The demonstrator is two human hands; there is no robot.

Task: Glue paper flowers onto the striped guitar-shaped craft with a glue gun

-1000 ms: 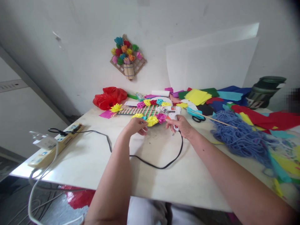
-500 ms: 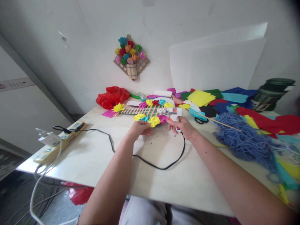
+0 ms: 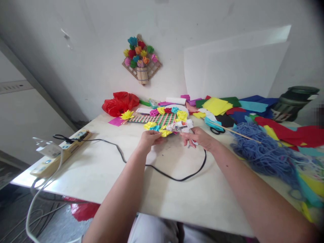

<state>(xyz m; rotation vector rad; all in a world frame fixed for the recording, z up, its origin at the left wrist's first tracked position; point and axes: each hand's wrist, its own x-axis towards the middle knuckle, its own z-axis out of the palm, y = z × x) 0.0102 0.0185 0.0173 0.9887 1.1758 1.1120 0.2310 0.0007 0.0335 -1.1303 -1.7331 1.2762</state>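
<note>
My right hand (image 3: 199,137) is closed round a white hot glue gun (image 3: 182,126), its nozzle pointing left over the paper craft. A black cord (image 3: 177,177) loops from the gun across the table. My left hand (image 3: 150,137) pinches the near edge of the craft at a yellow paper flower (image 3: 165,132). The craft (image 3: 162,119) is a striped stick lattice ringed with yellow, pink, red and teal paper flowers, lying flat on the white table (image 3: 177,199).
A power strip (image 3: 59,153) with plugs lies at the left edge. Blue yarn (image 3: 263,152), a wooden skewer (image 3: 235,132), scissors (image 3: 215,128) and coloured paper sheets (image 3: 227,106) crowd the right side. A red plastic bag (image 3: 120,103) sits by the wall, where a finished flower basket (image 3: 140,60) hangs.
The glue gun has swung left, its nozzle now over the craft's near flowers, covering the pink one. My left hand stayed at the yellow flower. The cord loop shifted slightly right.
</note>
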